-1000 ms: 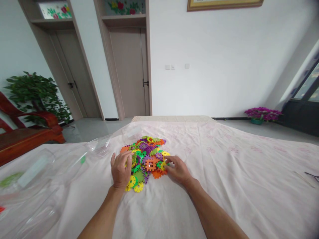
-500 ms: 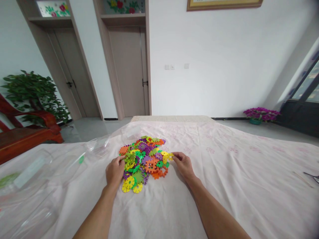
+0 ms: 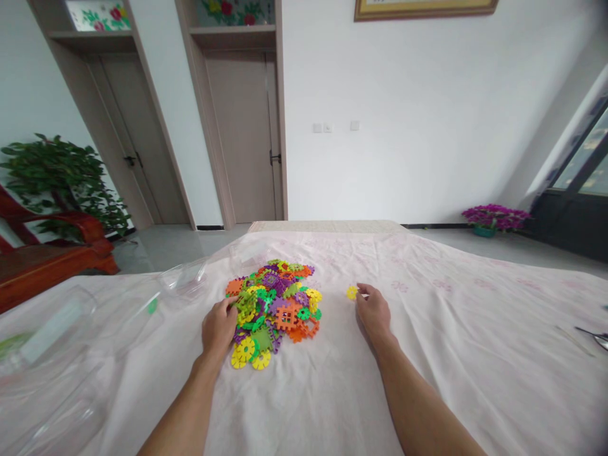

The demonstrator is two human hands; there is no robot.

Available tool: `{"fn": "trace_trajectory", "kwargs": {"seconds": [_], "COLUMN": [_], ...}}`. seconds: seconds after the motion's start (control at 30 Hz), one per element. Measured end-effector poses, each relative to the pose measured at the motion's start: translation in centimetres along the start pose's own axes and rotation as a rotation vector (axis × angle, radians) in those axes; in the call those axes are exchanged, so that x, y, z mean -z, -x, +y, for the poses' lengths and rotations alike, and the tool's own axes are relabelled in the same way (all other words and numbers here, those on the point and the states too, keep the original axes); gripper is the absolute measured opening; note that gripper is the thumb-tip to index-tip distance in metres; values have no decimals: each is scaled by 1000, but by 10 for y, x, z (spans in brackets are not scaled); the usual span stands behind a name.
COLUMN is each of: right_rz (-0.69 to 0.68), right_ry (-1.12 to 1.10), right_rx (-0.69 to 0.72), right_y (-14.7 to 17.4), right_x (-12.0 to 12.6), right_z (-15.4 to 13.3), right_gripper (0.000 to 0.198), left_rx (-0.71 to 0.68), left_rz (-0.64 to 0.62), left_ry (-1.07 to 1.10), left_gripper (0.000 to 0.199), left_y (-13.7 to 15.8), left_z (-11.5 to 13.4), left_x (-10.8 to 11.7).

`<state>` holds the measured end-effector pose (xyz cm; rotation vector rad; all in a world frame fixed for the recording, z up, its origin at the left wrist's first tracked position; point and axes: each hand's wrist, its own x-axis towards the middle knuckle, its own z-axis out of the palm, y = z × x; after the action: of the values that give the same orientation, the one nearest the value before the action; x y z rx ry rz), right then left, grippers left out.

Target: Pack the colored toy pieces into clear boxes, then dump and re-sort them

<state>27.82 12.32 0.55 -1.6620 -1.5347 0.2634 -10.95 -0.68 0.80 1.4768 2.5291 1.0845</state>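
Note:
A heap of colourful plastic building pieces [image 3: 273,310] lies on the cloth in front of me. It mixes yellow and green slotted discs with orange, purple and green notched squares. At the heap's left edge is my left hand [image 3: 220,326], its fingers curled against the green pieces; whether it grips one is hidden. To the right of the heap, apart from it, my right hand [image 3: 374,311] pinches a small yellow slotted disc [image 3: 351,292] by its right rim, low over the cloth.
Clear plastic containers [image 3: 135,316] stand along the left of the pink-patterned tablecloth [image 3: 456,354]. A dark-handled metal utensil [image 3: 599,339] lies at the far right edge. Beyond the table are a red wooden chair [image 3: 85,234] and a leafy plant [image 3: 57,183].
My right hand has moved right, away from the heap, carrying the yellow disc with it. My left hand stays at the heap's left edge.

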Motion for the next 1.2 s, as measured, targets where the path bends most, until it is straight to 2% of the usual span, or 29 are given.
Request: {"fn": "trace_trajectory", "kwargs": {"seconds": [0.13,0.23,0.37,0.57,0.67,0.83,1.03,1.2], "right_rz": [10,-85,-224,-338,-328,-277,-350,-326], "right_ry": [-78,-138,-160,-160,-175,-205,-129,-171], "right_rx": [178,300,382,437,440,367,405,420], "right_y": [7,19,38,54,54,49,51,49], "right_x": [-4,-10,-13,-18,-23,-24,-21,-28], "right_z": [-12,-28,-52,-69,-68,-63,-68,-65], "right_gripper": [34,31,34,31,30,30,30,30], "left_rx": [4,0,-12,-14,-23,-19,-27,-15], "left_rz": [-9,-16,-19,-20,-19,-21,-22,-33], "left_ry": [1,-9,-13,-18,-19,-22,-28,-32], "left_gripper": [36,37,37,36,37,37,36,37], "left_y": [0,-1,-2,-1,-2,-3,-3,-3], "left_z": [1,1,0,1,1,0,-1,0], "left_x": [-1,-1,-2,-3,-3,-5,-5,-4]}}
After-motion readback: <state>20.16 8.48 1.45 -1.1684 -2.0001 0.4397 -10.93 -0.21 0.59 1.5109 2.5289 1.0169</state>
